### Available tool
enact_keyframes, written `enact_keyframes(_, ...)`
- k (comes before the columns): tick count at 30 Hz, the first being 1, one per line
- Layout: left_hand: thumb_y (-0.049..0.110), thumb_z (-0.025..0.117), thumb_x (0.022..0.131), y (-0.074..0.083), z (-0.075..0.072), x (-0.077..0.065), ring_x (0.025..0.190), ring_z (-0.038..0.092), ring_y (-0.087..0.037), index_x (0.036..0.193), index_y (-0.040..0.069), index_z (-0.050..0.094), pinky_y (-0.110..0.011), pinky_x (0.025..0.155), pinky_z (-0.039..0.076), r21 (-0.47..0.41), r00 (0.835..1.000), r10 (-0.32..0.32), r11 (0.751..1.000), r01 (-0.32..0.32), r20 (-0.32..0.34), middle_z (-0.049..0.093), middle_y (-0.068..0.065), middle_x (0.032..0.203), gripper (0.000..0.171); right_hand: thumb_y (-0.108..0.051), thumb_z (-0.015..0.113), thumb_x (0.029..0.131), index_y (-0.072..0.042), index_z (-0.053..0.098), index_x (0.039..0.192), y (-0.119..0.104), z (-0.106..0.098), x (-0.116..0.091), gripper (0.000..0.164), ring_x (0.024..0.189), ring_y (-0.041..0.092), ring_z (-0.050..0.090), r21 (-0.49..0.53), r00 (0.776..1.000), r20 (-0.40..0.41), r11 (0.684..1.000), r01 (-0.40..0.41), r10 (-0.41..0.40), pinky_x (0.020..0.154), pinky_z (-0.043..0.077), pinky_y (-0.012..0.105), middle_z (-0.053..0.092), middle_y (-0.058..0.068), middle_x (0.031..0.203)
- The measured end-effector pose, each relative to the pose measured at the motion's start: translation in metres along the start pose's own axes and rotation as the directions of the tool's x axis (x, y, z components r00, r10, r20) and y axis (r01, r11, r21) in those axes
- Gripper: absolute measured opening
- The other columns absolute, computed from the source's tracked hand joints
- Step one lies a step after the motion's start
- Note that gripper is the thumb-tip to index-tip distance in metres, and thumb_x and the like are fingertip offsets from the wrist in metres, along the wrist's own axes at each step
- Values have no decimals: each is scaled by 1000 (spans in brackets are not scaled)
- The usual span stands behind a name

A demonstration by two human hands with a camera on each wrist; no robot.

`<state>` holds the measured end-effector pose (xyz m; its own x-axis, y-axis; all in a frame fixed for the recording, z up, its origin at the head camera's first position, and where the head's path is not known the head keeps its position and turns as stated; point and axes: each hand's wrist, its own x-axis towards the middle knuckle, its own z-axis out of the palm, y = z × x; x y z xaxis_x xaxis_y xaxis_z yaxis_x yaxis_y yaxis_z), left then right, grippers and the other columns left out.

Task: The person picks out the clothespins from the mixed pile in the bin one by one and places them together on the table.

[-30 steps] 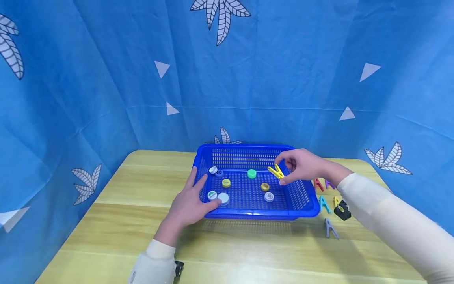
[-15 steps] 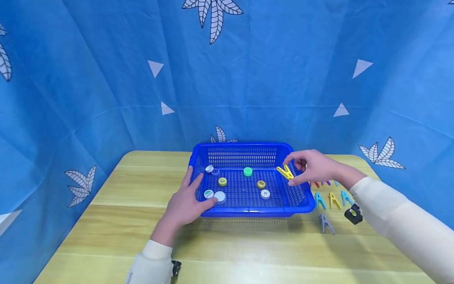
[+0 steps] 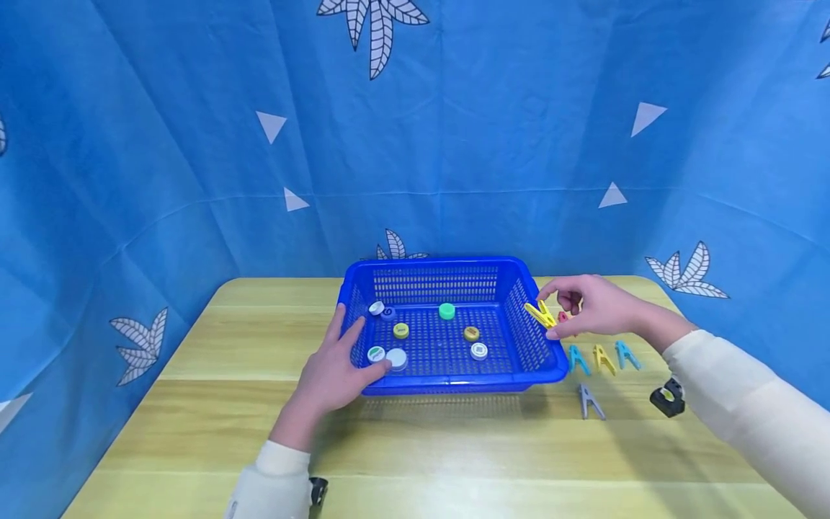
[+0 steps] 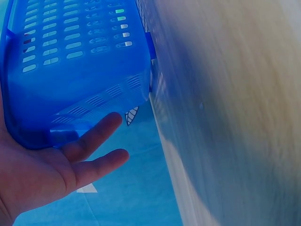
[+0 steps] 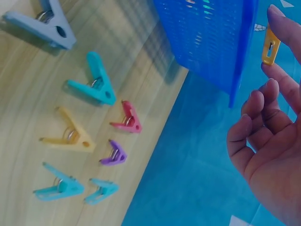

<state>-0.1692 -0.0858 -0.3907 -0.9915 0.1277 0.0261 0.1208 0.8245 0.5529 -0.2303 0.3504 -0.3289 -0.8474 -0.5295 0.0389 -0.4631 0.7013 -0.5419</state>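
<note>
My right hand (image 3: 596, 306) pinches a yellow clothespin (image 3: 541, 315) between thumb and index finger, right at the right rim of a blue plastic basket (image 3: 454, 380). In the right wrist view the clothespin (image 5: 271, 46) shows edge-on between the fingertips, the other fingers loosely curled beside it. My left hand (image 3: 333, 375) rests at the basket's left rim with fingers spread and straight, the thumb reaching toward a white bottle cap (image 3: 397, 359). Two straight fingers (image 4: 106, 167) show outside the basket wall in the left wrist view.
Several bottle caps lie in the basket, among them a green cap (image 3: 447, 311) and a yellow cap (image 3: 400, 330). Right of it on the wooden table (image 3: 415, 447) lie more clothespins, including a grey one (image 3: 590, 402) and a purple one (image 5: 114, 154). A blue curtain (image 3: 454, 144) hangs behind.
My right hand has carried the yellow clothespin rightward, from over the basket's inside to its right rim. The left hand stays at the left rim while the head view shifts slightly.
</note>
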Motion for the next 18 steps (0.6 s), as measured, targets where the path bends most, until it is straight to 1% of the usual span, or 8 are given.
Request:
enact_keyframes(6,61,68,84,-1,1,-1,143,24,-47,159,12,29,-70,102,32,-13,1000,-11,1000,11,6,-5,-5,167,97,-35,90,75,-10,67,116,7,-1,-13,54,68,20,54,28,1000,-14,999,-18,18,60,46,31,54,-1,73)
enact_keyframes(11,61,68,85,-1,0,-1,144,23,-47,159,11,30,-70,102,33,-16,1000,-1,1000,1,0,-5,-6,167,97,-32,89,77,-10,66,117,14,-1,-27,52,69,19,55,42,999,-31,999,-33,34,60,47,30,56,1,75)
enact_keyframes(16,61,68,85,-1,-1,-1,144,23,-47,158,11,30,-71,102,32,-18,1000,10,1000,-10,-5,-4,-7,167,96,-29,88,78,-13,67,115,21,-1,-42,46,67,17,54,25,997,-69,1000,-19,21,58,44,29,54,-1,74)
enact_keyframes(18,62,68,84,-1,0,-1,144,23,-48,158,11,30,-71,102,32,-20,1000,11,1000,-11,-5,-4,-7,167,97,-28,88,78,-14,67,115,24,0,-49,44,66,16,52,22,997,-77,999,-25,27,57,42,29,53,-1,74)
